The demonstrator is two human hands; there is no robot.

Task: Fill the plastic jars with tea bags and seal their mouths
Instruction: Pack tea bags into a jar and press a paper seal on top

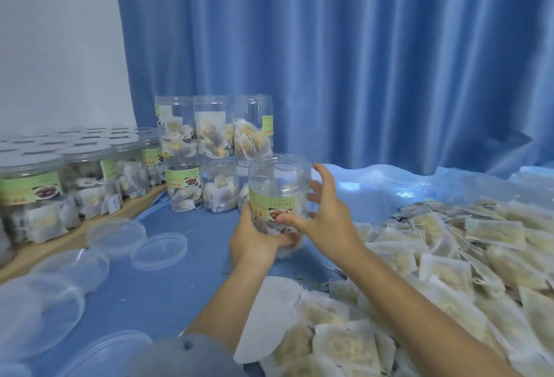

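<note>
A clear plastic jar (278,193) with a green label is held up above the blue sheet, its mouth uncovered and a few tea bags in its bottom. My left hand (254,241) grips it from below, fingers curled round the base. My right hand (323,214) is at its right side, thumb on the label and fingers spread beside the wall. A large heap of loose tea bags (449,262) covers the table to the right. Several clear lids (159,250) lie on the sheet to the left.
Uncovered jars holding tea bags (212,136) stand stacked in two rows behind the held jar. Lidded, labelled jars (39,193) fill a wooden board at the left. A blue curtain (359,61) hangs behind. A white paper piece (269,310) lies near my forearms.
</note>
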